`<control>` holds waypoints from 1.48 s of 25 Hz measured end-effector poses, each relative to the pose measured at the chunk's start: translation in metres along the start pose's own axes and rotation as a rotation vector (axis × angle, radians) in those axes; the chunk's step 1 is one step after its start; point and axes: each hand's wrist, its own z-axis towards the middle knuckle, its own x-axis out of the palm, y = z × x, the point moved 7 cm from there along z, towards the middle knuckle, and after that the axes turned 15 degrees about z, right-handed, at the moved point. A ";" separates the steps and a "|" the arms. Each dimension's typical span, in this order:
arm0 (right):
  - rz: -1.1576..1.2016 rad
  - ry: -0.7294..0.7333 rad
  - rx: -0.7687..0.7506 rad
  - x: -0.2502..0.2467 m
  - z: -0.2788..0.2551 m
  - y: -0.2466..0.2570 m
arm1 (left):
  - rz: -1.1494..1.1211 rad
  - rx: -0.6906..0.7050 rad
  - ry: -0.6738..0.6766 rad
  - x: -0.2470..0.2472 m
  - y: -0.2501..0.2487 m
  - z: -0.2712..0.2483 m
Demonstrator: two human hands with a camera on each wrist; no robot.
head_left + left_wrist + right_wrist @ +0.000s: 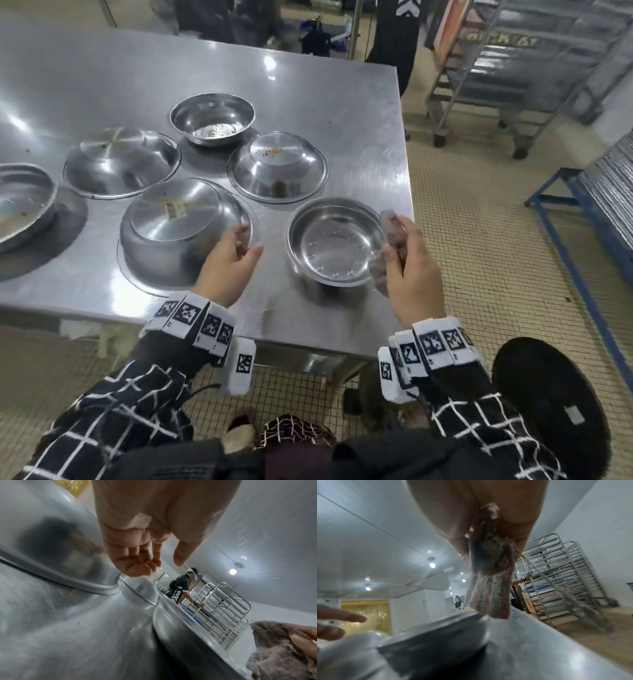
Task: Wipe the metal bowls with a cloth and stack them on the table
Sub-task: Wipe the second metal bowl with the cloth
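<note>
Several metal bowls lie on the steel table (359, 113). An upright one (337, 241) stands at the front right. To its left is an upturned bowl with a sticker (178, 233). My left hand (248, 240) hovers by that bowl's right rim with loosely curled fingers and holds nothing. My right hand (399, 240) grips a brownish-pink cloth (390, 229) over the upright bowl's right rim. The left wrist view shows the left hand (161, 561) beside the upturned bowl (51, 540), with the cloth (278, 649) at the lower right. In the right wrist view the cloth (489, 581) hangs from my right hand (488, 520).
Farther back are two more upturned bowls (277, 168) (121, 162), an upright bowl with crumbs (212, 120), and one more bowl at the left edge (24, 202). A wheeled rack (513, 68), a blue frame (565, 240) and a black stool (548, 411) stand to the right. A person (394, 34) stands beyond the table.
</note>
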 end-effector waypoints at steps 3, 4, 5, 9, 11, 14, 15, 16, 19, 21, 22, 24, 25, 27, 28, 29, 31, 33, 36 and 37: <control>0.092 0.074 -0.088 0.038 -0.012 0.043 | -0.016 -0.017 -0.075 -0.039 0.019 -0.013; 0.126 0.107 -0.104 0.056 -0.016 0.057 | -0.012 -0.029 -0.094 -0.055 0.029 -0.017; 0.166 0.139 -0.107 0.075 -0.017 0.070 | -0.004 -0.041 -0.115 -0.073 0.040 -0.021; 0.322 0.252 -0.046 0.166 -0.027 0.114 | 0.055 -0.110 -0.218 -0.152 0.101 -0.023; 0.356 0.276 0.005 0.213 -0.030 0.136 | 0.098 -0.137 -0.225 -0.190 0.136 -0.017; 0.430 0.304 0.065 0.277 -0.033 0.171 | 0.165 -0.168 -0.234 -0.245 0.190 -0.001; 0.446 0.313 0.074 0.302 -0.034 0.182 | 0.187 -0.184 -0.239 -0.262 0.210 0.005; 0.450 0.328 0.076 0.327 -0.034 0.194 | 0.222 -0.208 -0.242 -0.278 0.230 0.011; 0.435 0.347 0.126 0.404 -0.031 0.215 | 0.342 -0.317 -0.230 -0.317 0.280 0.028; 0.444 0.351 0.192 0.442 -0.025 0.221 | 0.310 -0.393 -0.207 -0.329 0.304 0.039; 0.426 0.359 0.218 0.460 -0.021 0.225 | 0.268 -0.431 -0.203 -0.335 0.317 0.045; 0.345 0.375 0.245 0.490 -0.013 0.230 | 0.140 -0.517 -0.217 -0.343 0.342 0.054; 0.309 0.383 0.255 0.504 -0.007 0.230 | 0.069 -0.569 -0.223 -0.345 0.353 0.057; 0.274 0.413 0.310 0.530 0.001 0.226 | -0.021 -0.636 -0.193 -0.342 0.369 0.061; 0.257 0.432 0.333 0.536 0.004 0.222 | -0.046 -0.633 -0.171 -0.338 0.368 0.062; 0.231 0.451 0.358 0.545 0.004 0.221 | -0.077 -0.618 -0.156 -0.336 0.370 0.064; 0.206 0.444 0.390 0.557 0.004 0.217 | -0.161 -0.617 -0.146 -0.333 0.368 0.063; 0.227 0.409 0.414 0.561 0.000 0.217 | -0.235 -0.614 -0.156 -0.332 0.368 0.061; 0.278 0.326 0.446 0.551 -0.006 0.218 | -0.305 -0.512 -0.197 -0.332 0.354 0.059; 0.305 0.290 0.452 0.543 -0.007 0.221 | -0.346 -0.469 -0.204 -0.332 0.345 0.059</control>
